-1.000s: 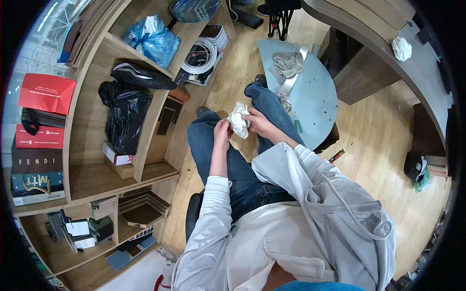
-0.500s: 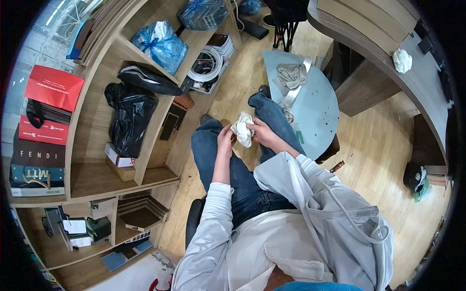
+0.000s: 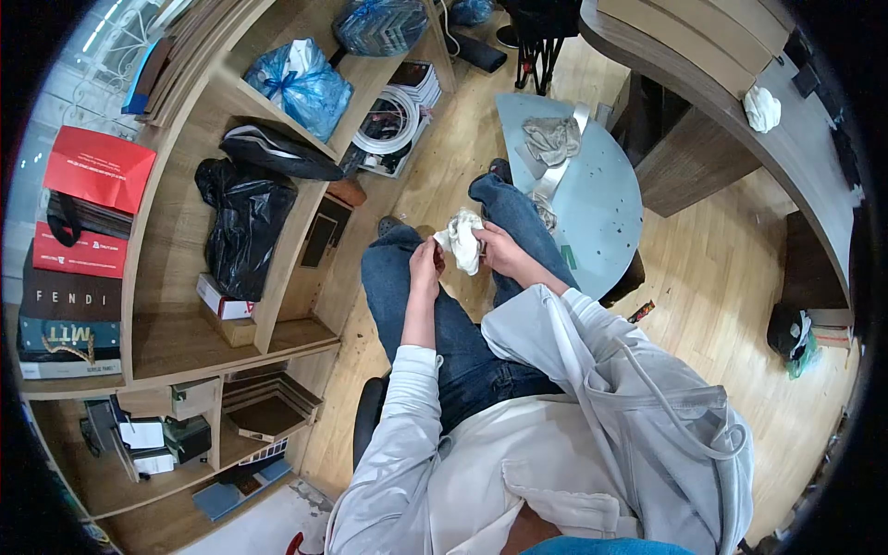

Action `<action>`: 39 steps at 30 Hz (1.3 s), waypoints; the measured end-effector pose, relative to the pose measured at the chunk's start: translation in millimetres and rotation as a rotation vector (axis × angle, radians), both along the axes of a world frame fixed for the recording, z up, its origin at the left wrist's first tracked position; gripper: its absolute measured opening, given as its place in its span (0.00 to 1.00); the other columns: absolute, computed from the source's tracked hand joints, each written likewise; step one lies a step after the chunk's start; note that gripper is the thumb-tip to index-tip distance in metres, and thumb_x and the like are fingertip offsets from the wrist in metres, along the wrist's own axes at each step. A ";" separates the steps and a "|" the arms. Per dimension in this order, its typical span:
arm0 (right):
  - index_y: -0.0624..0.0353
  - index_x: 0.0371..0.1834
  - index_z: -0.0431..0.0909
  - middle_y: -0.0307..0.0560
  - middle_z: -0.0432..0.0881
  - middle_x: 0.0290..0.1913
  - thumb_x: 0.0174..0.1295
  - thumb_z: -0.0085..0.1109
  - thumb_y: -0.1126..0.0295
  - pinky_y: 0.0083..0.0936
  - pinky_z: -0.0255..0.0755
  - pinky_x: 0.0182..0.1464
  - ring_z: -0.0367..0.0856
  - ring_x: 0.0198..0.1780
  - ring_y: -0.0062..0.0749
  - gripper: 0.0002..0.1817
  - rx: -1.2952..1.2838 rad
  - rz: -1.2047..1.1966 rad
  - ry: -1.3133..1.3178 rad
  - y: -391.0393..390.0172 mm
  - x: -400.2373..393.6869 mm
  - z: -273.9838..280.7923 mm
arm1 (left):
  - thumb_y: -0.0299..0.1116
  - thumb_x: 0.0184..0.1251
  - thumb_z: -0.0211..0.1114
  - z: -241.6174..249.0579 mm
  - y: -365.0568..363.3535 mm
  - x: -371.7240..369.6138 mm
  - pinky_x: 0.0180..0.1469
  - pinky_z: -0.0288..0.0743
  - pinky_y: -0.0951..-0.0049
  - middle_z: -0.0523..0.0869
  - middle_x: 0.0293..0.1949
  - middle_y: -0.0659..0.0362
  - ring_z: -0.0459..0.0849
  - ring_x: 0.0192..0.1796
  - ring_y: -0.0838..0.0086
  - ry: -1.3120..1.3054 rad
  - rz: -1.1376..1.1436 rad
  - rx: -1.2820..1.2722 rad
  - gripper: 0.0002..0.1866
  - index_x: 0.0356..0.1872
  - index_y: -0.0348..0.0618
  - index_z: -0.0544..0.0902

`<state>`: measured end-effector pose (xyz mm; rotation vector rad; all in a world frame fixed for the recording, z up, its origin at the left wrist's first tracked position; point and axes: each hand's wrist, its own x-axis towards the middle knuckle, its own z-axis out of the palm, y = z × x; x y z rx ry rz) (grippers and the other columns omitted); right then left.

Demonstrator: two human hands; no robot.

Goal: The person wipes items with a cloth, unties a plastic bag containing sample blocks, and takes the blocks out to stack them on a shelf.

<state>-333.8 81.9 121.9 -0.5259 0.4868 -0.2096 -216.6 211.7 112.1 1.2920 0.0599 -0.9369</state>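
Observation:
A crumpled white cloth (image 3: 462, 242) hangs between my two hands, above my knees. My left hand (image 3: 426, 266) pinches its left edge with the fingertips. On the other side, my right hand (image 3: 500, 250) is closed on the cloth's right part, thumb on top. Just beyond my right knee is a light blue table (image 3: 606, 199) with a rounded edge, and on it lie a grey cloth (image 3: 552, 140), a pale strip (image 3: 552, 182) and small dark bits.
Wooden shelves (image 3: 199, 365) on the left hold a black plastic bag (image 3: 244, 222), blue bags (image 3: 301, 88) and boxes. A curved counter (image 3: 684, 88) at the right carries another white cloth (image 3: 762, 109). A wrapper (image 3: 641, 312) lies on the floor.
My left hand has moved slightly left and pulled out an edge of the white cloth, so the hands are a little farther apart. The view has shifted slightly.

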 end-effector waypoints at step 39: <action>0.59 0.56 0.67 0.42 0.77 0.46 0.57 0.52 0.71 0.34 0.73 0.47 0.76 0.49 0.31 0.21 -0.177 0.191 0.073 2.4 -1.2 -3.5 | 0.32 0.65 0.56 4.9 -4.1 -4.0 0.36 0.73 0.80 0.81 0.40 0.63 0.80 0.38 0.80 -0.043 -0.137 -0.014 0.15 0.52 0.44 0.75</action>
